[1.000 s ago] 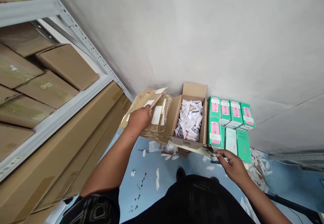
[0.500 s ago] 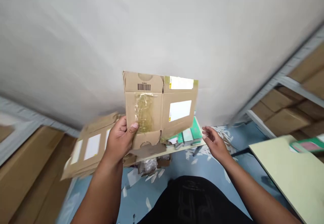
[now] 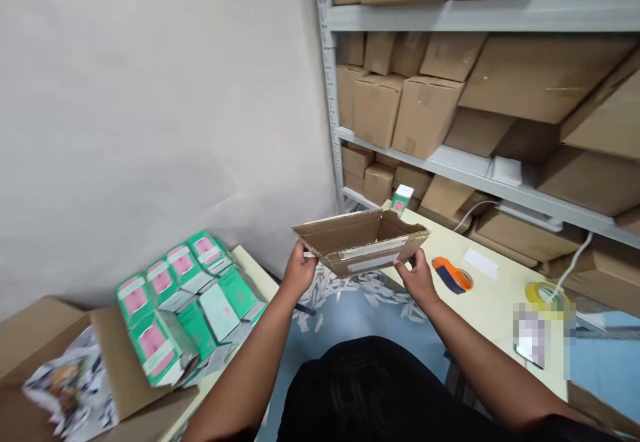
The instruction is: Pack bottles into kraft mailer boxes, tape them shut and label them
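I hold a brown cardboard box [image 3: 361, 242], partly opened out from flat, at chest height in front of me. My left hand [image 3: 298, 275] grips its left end and my right hand [image 3: 417, 279] grips its lower right edge. White labels show on the box's near side. Both hands are closed on the cardboard. Below the box lies the blue floor strewn with white paper scraps [image 3: 345, 289].
Green and pink product boxes [image 3: 185, 295] are stacked at the left beside an open carton of crumpled paper [image 3: 65, 382]. A pale table [image 3: 490, 295] at the right carries an orange tape dispenser [image 3: 453, 275] and a yellow tape roll [image 3: 545, 293]. Metal shelving [image 3: 475, 175] holds cartons.
My view swung from the left corner to the right shelving. My left hand lifted a flat box off the pile, my right hand joined it, and the box is now opened out.
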`<action>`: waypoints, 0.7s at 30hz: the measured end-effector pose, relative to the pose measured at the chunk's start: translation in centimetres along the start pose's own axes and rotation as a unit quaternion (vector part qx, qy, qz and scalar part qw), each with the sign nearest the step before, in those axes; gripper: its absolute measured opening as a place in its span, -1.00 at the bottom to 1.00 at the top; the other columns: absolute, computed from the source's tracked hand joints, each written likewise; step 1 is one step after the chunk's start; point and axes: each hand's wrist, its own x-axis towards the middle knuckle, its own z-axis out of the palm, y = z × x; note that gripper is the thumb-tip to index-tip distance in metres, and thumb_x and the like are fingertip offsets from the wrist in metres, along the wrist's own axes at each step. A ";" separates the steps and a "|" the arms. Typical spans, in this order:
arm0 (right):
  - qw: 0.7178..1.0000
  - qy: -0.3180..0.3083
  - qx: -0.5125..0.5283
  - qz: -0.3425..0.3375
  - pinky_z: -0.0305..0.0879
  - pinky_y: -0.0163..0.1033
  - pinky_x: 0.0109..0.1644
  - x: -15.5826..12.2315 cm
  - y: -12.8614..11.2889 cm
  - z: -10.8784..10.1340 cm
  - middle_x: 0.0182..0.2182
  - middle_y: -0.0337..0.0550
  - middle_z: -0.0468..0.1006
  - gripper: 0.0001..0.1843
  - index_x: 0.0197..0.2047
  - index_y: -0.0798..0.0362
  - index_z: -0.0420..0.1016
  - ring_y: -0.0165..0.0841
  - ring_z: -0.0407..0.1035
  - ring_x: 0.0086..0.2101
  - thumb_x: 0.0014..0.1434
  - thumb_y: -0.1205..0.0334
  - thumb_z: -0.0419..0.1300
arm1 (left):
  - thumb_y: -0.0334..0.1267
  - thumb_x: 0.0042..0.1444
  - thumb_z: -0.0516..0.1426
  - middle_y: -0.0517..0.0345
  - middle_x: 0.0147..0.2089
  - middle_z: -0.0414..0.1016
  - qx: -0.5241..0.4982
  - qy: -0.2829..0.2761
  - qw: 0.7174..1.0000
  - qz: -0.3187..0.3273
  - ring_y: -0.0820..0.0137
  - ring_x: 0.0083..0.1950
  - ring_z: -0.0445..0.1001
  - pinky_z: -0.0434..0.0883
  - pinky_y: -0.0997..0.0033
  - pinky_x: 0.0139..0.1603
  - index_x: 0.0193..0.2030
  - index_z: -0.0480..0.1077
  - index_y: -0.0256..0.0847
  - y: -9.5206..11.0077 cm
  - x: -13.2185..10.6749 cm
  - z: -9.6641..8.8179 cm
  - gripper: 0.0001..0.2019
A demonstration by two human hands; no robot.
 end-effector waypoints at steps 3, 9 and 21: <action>0.999 0.015 -0.036 0.023 0.47 0.00 0.03 0.2 3.5 -3.3 -0.02 0.04 0.63 -0.46 0.06 -0.03 0.30 -0.10 0.53 -0.03 0.13 -0.11 0.31 | -0.30 0.09 0.14 0.07 0.09 0.57 -0.060 -0.090 0.994 0.019 0.20 0.16 0.47 0.39 0.19 0.21 0.09 0.40 -0.14 1.2 3.2 6.7 -0.62; 0.991 0.078 -0.076 0.075 0.50 0.04 0.02 0.8 7.9 -6.9 -0.08 0.04 0.62 -0.48 0.03 -0.01 0.26 -0.09 0.55 -0.08 0.14 -0.08 0.31 | -0.30 0.09 0.11 0.05 0.08 0.58 -0.088 -0.180 0.979 0.031 0.20 0.15 0.49 0.39 0.16 0.23 0.05 0.47 -0.17 0.9 9.8 15.9 -0.64; 0.982 0.148 0.001 0.119 0.34 0.13 0.27 4.0 11.3 -4.4 0.28 0.12 0.39 -0.30 0.35 -0.03 0.30 -0.05 0.34 0.22 0.34 -0.30 0.03 | 0.25 0.25 0.11 -0.01 0.24 0.52 -0.364 -0.383 0.841 -0.116 0.11 0.27 0.45 0.34 0.14 0.34 0.30 0.41 -0.14 -4.4 18.8 25.3 -0.36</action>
